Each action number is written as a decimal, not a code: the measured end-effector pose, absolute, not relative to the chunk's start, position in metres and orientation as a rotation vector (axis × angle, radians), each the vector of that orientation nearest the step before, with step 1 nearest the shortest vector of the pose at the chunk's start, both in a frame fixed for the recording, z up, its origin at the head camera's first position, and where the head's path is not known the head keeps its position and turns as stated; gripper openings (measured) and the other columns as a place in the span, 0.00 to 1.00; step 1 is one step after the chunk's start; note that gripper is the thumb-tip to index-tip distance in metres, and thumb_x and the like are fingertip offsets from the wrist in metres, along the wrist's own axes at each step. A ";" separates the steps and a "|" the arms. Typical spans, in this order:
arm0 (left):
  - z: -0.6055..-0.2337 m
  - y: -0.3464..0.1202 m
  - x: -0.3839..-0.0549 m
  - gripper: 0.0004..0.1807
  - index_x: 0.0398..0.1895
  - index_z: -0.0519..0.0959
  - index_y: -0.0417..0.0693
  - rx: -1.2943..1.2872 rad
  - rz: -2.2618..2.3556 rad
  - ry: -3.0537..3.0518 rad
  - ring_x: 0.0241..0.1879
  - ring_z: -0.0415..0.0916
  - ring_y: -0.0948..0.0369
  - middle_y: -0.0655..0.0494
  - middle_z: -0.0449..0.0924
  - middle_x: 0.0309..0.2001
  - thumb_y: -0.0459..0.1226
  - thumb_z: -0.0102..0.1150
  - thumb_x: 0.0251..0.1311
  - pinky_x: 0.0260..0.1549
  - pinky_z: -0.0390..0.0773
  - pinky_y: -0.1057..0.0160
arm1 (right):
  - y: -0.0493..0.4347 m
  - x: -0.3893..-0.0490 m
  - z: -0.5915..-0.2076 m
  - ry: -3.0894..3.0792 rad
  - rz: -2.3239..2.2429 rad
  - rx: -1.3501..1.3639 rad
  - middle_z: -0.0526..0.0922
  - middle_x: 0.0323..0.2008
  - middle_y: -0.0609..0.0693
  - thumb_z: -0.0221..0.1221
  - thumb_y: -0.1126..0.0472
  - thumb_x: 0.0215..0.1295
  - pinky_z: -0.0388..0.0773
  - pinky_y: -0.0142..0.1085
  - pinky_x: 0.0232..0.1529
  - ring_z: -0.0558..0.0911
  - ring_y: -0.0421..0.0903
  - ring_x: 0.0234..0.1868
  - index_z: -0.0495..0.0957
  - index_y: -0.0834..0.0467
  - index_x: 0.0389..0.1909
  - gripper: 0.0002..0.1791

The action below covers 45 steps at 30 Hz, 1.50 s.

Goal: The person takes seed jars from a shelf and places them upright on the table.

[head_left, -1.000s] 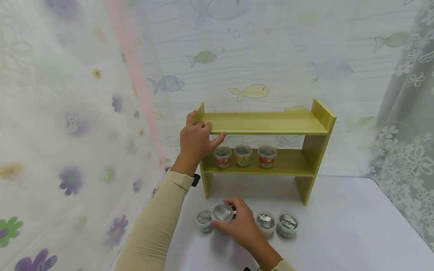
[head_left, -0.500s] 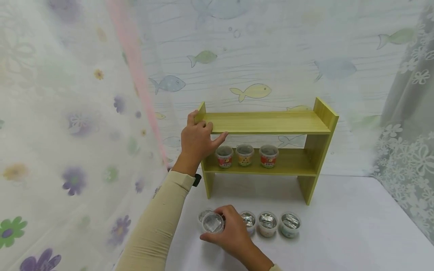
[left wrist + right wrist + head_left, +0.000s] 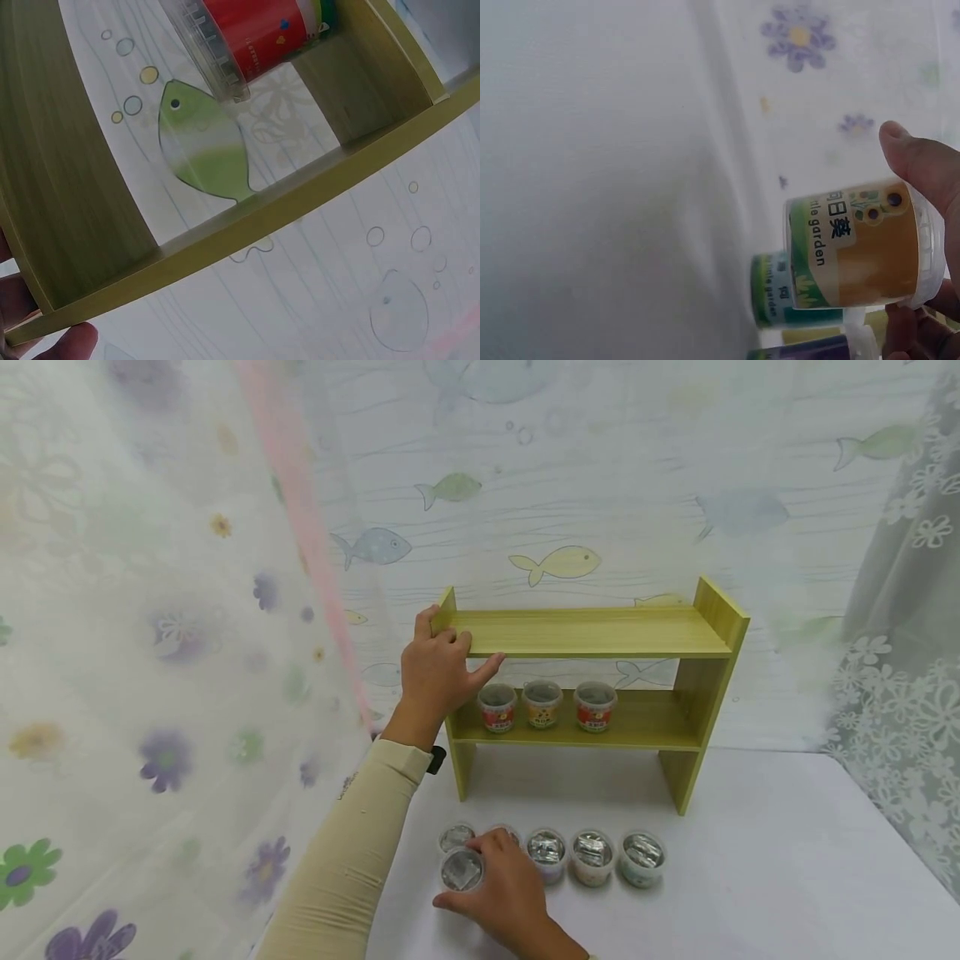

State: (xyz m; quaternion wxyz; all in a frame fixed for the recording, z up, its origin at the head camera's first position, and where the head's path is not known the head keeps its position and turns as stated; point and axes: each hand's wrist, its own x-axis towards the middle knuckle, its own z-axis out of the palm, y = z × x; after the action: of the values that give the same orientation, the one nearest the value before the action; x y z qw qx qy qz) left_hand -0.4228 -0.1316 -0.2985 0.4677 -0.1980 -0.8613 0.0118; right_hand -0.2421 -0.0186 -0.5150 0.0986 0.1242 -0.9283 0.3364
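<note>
My left hand grips the upper left corner of a yellow-green wooden shelf; its thumb shows at the board edge in the left wrist view. Low over the table, my right hand is around a small clear plastic cup with silvery stuff inside. The right wrist view shows this cup's orange label with a sunflower picture. The right thumb stands apart from the cup, while the fingers are close to its rim on the other side. Whether the cup rests on the table is hard to tell.
Behind the right hand, several similar cups stand in a row on the white table. Three cups with red and yellow labels sit on the middle shelf board. Patterned curtains hang at the left and back.
My right hand has brought its cup left and toward me, in front of the row's left end, and its thumb has moved off the cup. The left hand stays on the shelf.
</note>
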 end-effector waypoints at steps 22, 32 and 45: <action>-0.298 -0.130 -0.423 0.37 0.30 0.85 0.49 -0.487 0.029 -2.120 0.69 0.68 0.45 0.50 0.85 0.27 0.72 0.50 0.63 0.26 0.86 0.52 | -0.025 -0.234 -0.524 -2.736 0.930 0.403 0.75 0.47 0.44 0.78 0.30 0.39 0.81 0.41 0.40 0.82 0.46 0.44 0.79 0.51 0.51 0.42; -0.299 -0.132 -0.423 0.36 0.32 0.86 0.48 -0.496 0.023 -2.111 0.69 0.68 0.45 0.50 0.84 0.27 0.71 0.51 0.64 0.26 0.86 0.53 | -0.027 -0.233 -0.525 -2.786 0.874 0.424 0.75 0.48 0.46 0.77 0.28 0.40 0.82 0.41 0.39 0.82 0.45 0.42 0.80 0.52 0.52 0.43; -0.301 -0.132 -0.422 0.36 0.29 0.84 0.48 -0.494 0.011 -2.122 0.69 0.68 0.45 0.51 0.83 0.26 0.71 0.50 0.64 0.26 0.86 0.52 | -0.025 -0.236 -0.521 -2.834 0.822 0.452 0.76 0.48 0.46 0.75 0.25 0.39 0.84 0.40 0.38 0.82 0.42 0.40 0.81 0.53 0.53 0.47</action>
State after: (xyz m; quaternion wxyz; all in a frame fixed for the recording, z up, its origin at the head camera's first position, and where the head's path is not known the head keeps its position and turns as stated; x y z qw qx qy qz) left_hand -0.4221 -0.1320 -0.3012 0.4631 -0.2011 -0.8632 0.0046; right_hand -0.2358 -0.0248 -0.5207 0.0782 0.1510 -0.9465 0.2744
